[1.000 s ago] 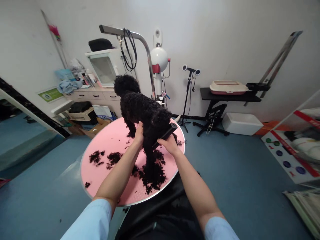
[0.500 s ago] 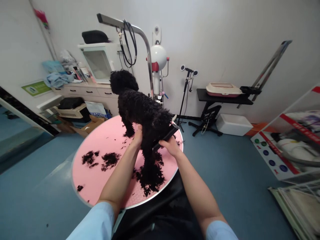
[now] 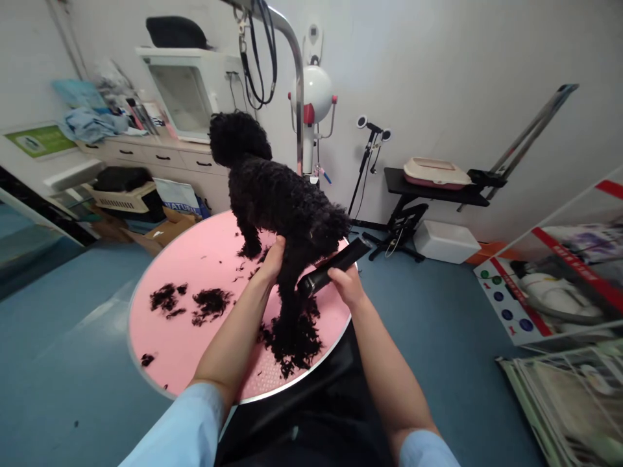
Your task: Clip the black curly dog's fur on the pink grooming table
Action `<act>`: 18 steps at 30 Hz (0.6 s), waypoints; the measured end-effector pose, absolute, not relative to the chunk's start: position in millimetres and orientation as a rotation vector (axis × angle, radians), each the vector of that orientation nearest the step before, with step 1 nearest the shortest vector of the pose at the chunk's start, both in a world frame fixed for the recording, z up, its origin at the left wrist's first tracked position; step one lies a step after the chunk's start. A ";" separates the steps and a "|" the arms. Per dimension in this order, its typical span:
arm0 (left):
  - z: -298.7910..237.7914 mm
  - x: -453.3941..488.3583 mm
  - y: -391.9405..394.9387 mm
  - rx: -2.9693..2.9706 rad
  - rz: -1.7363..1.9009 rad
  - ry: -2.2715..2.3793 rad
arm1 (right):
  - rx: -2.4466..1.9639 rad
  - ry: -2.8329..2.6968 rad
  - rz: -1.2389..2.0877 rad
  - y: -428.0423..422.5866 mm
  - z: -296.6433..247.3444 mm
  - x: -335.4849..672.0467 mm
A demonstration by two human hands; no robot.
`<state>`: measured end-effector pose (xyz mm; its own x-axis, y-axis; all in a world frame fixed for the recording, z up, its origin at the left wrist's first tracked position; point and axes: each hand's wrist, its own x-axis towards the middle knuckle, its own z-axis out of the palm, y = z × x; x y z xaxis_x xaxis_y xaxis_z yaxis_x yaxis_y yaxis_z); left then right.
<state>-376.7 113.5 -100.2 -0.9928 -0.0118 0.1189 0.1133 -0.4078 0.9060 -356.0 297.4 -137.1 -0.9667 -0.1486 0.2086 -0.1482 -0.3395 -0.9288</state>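
Observation:
A curly black dog stands on a round pink grooming table, its head to the far left and its rear toward me. My left hand is closed at the dog's near hind leg, thumb showing; the other fingers are hidden behind the fur. In my right hand is a black hair clipper, held slantwise beside the hind leg, below the rump. Cut black hair lies heaped around the hind paws, and smaller tufts are scattered to the left.
A metal grooming arm with a hanging black loop rises behind the dog. Beyond are a white dryer, a ring-light stand and a black side table with a litter tray. Drawers line the left wall.
The clipper has moved slightly right and away from the dog's hind leg, showing more of its body. My left hand stays at the leg. The whole view has shifted a little.

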 end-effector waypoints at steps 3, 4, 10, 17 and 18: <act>-101.5 -377.0 113.6 -0.101 -2.548 -1.664 | -0.371 1.856 -2.649 287.1 -140.9 -352.3; -102.0 -377.0 113.5 -0.117 -2.537 -1.660 | -0.430 1.944 -2.559 282.5 -143.3 -349.0; -103.0 -378.6 109.6 -0.134 -2.507 -1.700 | -0.558 2.105 -2.156 281.6 -159.0 -340.5; -99.7 -378.5 109.6 -0.155 -2.466 -1.739 | -0.406 2.039 -2.533 280.4 -149.4 -332.1; -99.7 -377.8 109.2 -0.140 -2.454 -1.751 | -0.493 2.109 -2.412 278.1 -151.0 -327.7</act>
